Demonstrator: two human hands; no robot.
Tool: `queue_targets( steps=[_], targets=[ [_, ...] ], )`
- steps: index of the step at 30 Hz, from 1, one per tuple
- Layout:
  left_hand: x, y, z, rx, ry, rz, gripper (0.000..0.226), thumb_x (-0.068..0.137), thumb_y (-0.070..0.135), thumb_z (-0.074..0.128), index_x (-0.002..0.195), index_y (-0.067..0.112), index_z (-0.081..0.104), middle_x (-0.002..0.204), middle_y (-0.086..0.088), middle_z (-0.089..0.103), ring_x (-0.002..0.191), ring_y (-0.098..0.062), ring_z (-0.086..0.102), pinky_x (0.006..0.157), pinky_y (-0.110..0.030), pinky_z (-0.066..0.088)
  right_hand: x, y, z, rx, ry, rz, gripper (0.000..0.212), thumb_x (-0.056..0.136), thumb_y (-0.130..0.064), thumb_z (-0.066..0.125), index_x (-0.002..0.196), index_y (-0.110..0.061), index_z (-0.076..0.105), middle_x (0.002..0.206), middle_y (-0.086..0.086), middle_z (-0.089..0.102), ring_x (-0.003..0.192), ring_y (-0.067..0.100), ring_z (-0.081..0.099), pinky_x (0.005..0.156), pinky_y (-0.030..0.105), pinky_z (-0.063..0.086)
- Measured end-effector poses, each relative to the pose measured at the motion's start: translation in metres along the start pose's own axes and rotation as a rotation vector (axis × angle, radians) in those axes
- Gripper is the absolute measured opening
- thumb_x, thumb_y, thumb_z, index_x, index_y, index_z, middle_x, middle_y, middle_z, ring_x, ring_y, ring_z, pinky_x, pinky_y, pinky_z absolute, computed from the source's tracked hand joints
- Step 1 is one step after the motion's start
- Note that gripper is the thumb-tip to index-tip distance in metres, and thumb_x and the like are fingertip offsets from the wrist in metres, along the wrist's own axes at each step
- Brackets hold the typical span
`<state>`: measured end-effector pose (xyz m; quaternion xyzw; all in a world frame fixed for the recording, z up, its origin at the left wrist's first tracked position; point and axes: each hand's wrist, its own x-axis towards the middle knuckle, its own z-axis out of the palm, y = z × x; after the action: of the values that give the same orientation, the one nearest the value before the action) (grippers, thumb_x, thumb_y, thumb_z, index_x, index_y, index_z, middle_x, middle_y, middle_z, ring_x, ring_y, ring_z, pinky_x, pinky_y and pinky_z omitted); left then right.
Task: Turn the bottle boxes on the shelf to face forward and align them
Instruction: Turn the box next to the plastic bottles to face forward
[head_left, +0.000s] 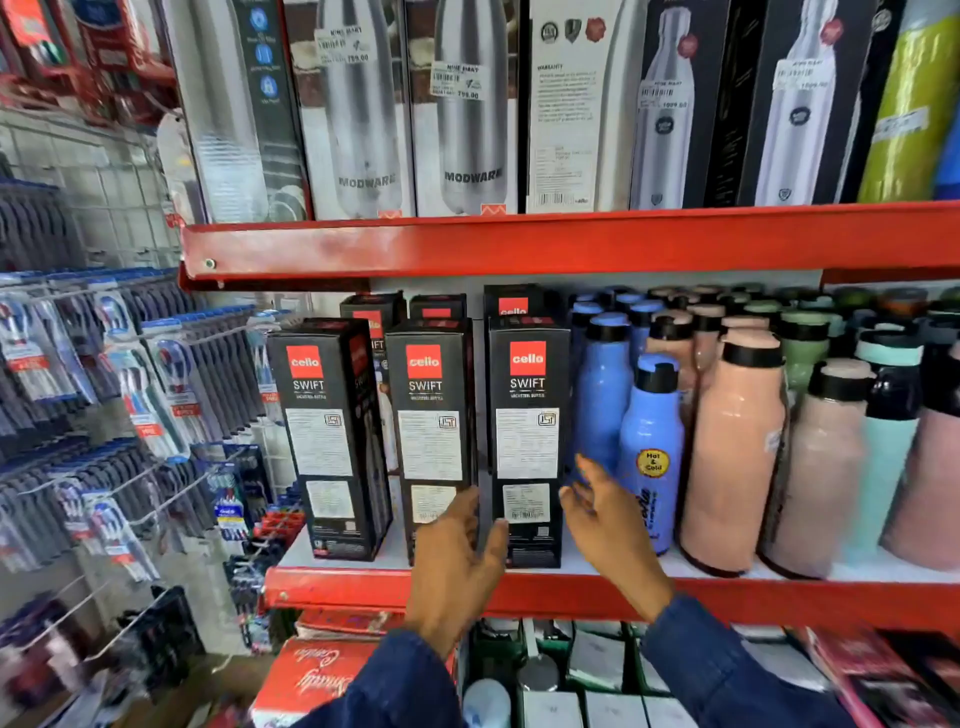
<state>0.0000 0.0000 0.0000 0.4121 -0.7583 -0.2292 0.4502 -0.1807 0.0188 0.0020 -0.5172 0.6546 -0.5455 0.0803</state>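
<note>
Three black Cello Swift bottle boxes stand in a front row on the red shelf (363, 584): the left box (332, 441), the middle box (431, 441) and the right box (527, 441). All three show a face with white printed labels. More black boxes (436, 306) stand behind them. My left hand (457, 566) is in front of the middle box's base, fingers spread, thumb near the right box. My right hand (602, 525) is open just right of the right box, holding nothing.
Loose blue bottles (649, 447), peach bottles (732, 457) and teal ones fill the shelf to the right. The upper shelf (519, 241) carries tall steel-bottle boxes. Toothbrush packs (130, 395) hang on hooks at the left. Red boxes (311, 680) sit below.
</note>
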Motion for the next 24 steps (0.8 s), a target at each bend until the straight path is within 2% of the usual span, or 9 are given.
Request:
queue_targets(
  steps=[3, 5, 9, 12, 16, 18, 19, 22, 24],
  targets=[
    [0.003, 0.002, 0.007, 0.039, 0.028, 0.037, 0.048, 0.09, 0.023, 0.066, 0.135, 0.012, 0.054, 0.094, -0.008, 0.078, 0.09, -0.028, 0.073, 0.068, -0.023, 0.046, 0.0, 0.002, 0.007, 0.011, -0.064, 0.039, 0.047, 0.09, -0.007, 0.053, 0.137, -0.009, 0.046, 0.128, 0.01, 0.064, 0.115, 0.025, 0.063, 0.1, 0.045, 0.049],
    [0.006, 0.004, 0.012, 0.069, 0.026, 0.03, 0.055, 0.09, 0.025, 0.065, 0.14, 0.012, 0.048, 0.097, -0.015, 0.078, 0.093, -0.03, 0.072, 0.072, -0.028, 0.049, 0.0, 0.004, 0.009, 0.008, -0.077, 0.06, 0.046, 0.091, -0.005, 0.05, 0.137, -0.01, 0.047, 0.13, 0.007, 0.063, 0.118, 0.022, 0.061, 0.102, 0.041, 0.048],
    [0.007, 0.007, 0.018, -0.018, -0.003, 0.002, 0.067, 0.091, 0.024, 0.064, 0.15, 0.01, 0.035, 0.114, -0.007, 0.075, 0.106, -0.021, 0.07, 0.083, -0.011, 0.045, 0.0, 0.002, 0.006, -0.011, -0.05, 0.083, 0.047, 0.092, -0.003, 0.044, 0.137, -0.016, 0.047, 0.129, 0.001, 0.063, 0.117, 0.018, 0.06, 0.102, 0.037, 0.047],
    [0.008, 0.009, 0.021, -0.063, -0.005, -0.019, 0.07, 0.091, 0.024, 0.065, 0.152, 0.009, 0.032, 0.128, -0.007, 0.069, 0.119, -0.02, 0.065, 0.091, -0.011, 0.041, 0.005, 0.005, 0.006, 0.041, 0.008, 0.106, 0.042, 0.093, -0.006, 0.047, 0.133, -0.019, 0.052, 0.121, 0.004, 0.068, 0.107, 0.022, 0.066, 0.097, 0.045, 0.052],
    [0.009, 0.014, 0.02, -0.098, 0.012, -0.027, 0.071, 0.089, 0.023, 0.068, 0.151, 0.01, 0.035, 0.132, -0.012, 0.066, 0.112, -0.023, 0.068, 0.093, -0.016, 0.045, 0.013, 0.017, 0.002, 0.094, -0.01, 0.121, 0.041, 0.093, -0.015, 0.057, 0.134, -0.017, 0.052, 0.103, 0.003, 0.071, 0.094, 0.021, 0.069, 0.088, 0.049, 0.056],
    [0.009, 0.017, 0.019, -0.098, 0.006, -0.025, 0.073, 0.089, 0.024, 0.07, 0.151, 0.011, 0.034, 0.127, -0.015, 0.069, 0.087, -0.015, 0.071, 0.087, -0.016, 0.045, 0.014, 0.012, -0.005, 0.14, -0.048, 0.136, 0.041, 0.092, -0.012, 0.06, 0.133, -0.012, 0.054, 0.098, 0.001, 0.069, 0.092, 0.021, 0.067, 0.086, 0.048, 0.057],
    [0.01, 0.017, 0.019, -0.103, 0.007, -0.02, 0.074, 0.088, 0.025, 0.07, 0.151, 0.012, 0.034, 0.124, -0.016, 0.071, 0.075, -0.006, 0.065, 0.085, -0.017, 0.047, 0.014, 0.011, -0.008, 0.164, -0.078, 0.139, 0.038, 0.092, -0.01, 0.06, 0.13, -0.011, 0.055, 0.099, 0.002, 0.068, 0.089, 0.02, 0.067, 0.085, 0.044, 0.058],
    [0.016, 0.014, 0.021, -0.128, 0.031, 0.009, 0.077, 0.083, 0.028, 0.073, 0.15, 0.015, 0.038, 0.111, 0.005, 0.074, 0.075, -0.001, 0.059, 0.086, -0.023, 0.056, 0.017, 0.01, -0.016, 0.188, -0.117, 0.101, 0.03, 0.088, -0.008, 0.064, 0.114, -0.022, 0.056, 0.114, 0.01, 0.065, 0.087, 0.018, 0.065, 0.078, 0.027, 0.055],
    [0.02, 0.014, 0.02, -0.163, 0.033, -0.001, 0.079, 0.081, 0.029, 0.074, 0.15, 0.017, 0.037, 0.108, 0.021, 0.065, 0.078, 0.003, 0.059, 0.09, -0.02, 0.054, 0.02, 0.011, -0.019, 0.224, -0.136, 0.09, 0.031, 0.086, -0.011, 0.068, 0.11, -0.024, 0.053, 0.12, 0.009, 0.06, 0.104, 0.022, 0.062, 0.088, 0.029, 0.05]
  ],
)
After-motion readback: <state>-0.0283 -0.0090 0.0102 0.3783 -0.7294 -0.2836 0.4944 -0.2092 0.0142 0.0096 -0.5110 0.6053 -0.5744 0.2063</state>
